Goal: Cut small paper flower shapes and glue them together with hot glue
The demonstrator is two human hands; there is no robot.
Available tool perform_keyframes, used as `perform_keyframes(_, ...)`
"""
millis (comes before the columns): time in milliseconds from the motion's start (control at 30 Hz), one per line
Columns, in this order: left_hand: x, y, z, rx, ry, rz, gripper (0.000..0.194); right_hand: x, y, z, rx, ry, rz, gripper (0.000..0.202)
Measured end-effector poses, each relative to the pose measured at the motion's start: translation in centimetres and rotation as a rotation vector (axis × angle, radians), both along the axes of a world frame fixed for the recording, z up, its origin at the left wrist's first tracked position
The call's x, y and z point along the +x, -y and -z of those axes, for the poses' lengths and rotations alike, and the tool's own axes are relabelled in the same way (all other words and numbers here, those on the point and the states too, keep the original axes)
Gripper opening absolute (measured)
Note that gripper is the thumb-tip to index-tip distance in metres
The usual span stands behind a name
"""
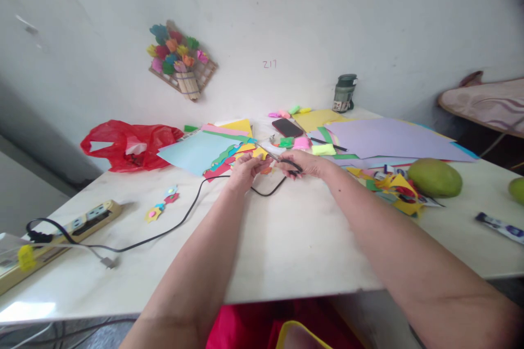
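Note:
My right hand (pixel 305 163) is closed round the dark handles of a pair of scissors (pixel 293 166), whose blades point up and to the left. Close beside it, my left hand (pixel 244 170) pinches a small piece of coloured paper, mostly hidden by the fingers. Just beyond the fingertips lie yellow paper cut-outs (pixel 259 152), with wavy red, green and blue strips (pixel 223 159) to their left. A black cable (pixel 267 194) loops across the table below both hands.
A red plastic bag (pixel 153 142), a power strip (pixel 88 221) and decorated paper shapes (pixel 166 202) are on the left. Behind lie a phone (pixel 287 127) and clay packets (pixel 302 143). To the right are purple sheets (pixel 380 139), paper scraps (pixel 399 191) and a green fruit (pixel 434 178).

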State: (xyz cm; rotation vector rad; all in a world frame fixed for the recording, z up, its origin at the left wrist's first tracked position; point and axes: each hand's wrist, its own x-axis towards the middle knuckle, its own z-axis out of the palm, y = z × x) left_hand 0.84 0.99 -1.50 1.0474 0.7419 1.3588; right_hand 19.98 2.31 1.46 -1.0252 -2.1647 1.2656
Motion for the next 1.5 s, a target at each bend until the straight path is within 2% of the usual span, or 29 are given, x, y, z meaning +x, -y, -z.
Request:
perform_keyframes(267, -0.1, -0.1, 0.2, 0.015, -0.014, 0.012, 0.014, -0.1, -0.4, 0.2, 0.01, 0.004, -0.012, 0.029)
perform_keyframes(967, -0.1, -0.1, 0.3, 0.017, -0.006, 0.03, 0.017, -0.2, 0.2, -0.2, -0.045, -0.019, 0.04, 0.015)
perform_keyframes(1267, 0.0, 0.1, -0.2, -0.045, -0.058, -0.003, 0.016, 0.0, -0.6, 0.5, -0.024, 0.009, 0.051, 0.027)
perform_keyframes(1500, -0.3, 0.0, 0.1, 0.003, -0.116, 0.013, 0.023, 0.1, -1.1, 1.0, 0.025, 0.014, 0.019, 0.035)
